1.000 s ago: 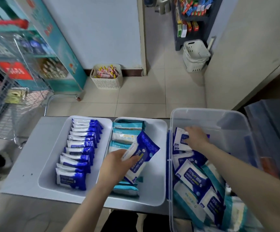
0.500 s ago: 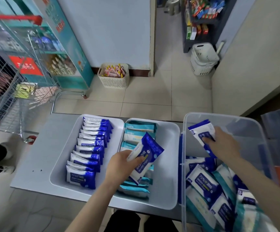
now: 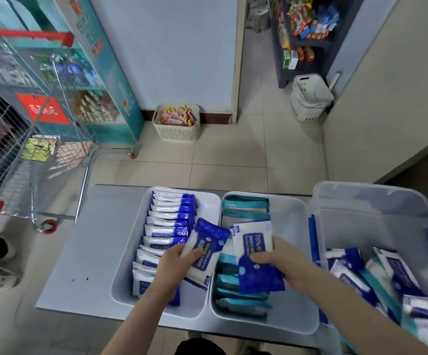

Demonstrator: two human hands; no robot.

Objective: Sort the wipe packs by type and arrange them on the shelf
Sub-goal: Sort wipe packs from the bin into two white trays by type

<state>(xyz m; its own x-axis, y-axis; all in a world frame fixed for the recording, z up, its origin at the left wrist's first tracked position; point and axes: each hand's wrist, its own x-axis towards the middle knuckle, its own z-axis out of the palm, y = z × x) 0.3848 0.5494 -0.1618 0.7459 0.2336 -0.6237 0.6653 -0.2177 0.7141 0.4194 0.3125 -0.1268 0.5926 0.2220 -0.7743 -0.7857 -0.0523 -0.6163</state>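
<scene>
While the left hand [image 3: 174, 263] grips a blue pack [image 3: 204, 248] at the left edge of the tray [image 3: 293, 221], the right hand [image 3: 288, 265] clutches a second blue pack [image 3: 251, 242] right over it.

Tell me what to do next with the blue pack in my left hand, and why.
Probably lower the blue pack held in the left hand into the blue row in the left tray. That tray shows only blue packs, the middle tray holds teal packs, and this pack hovers over their shared edge. The right hand holds a second blue pack.
</scene>
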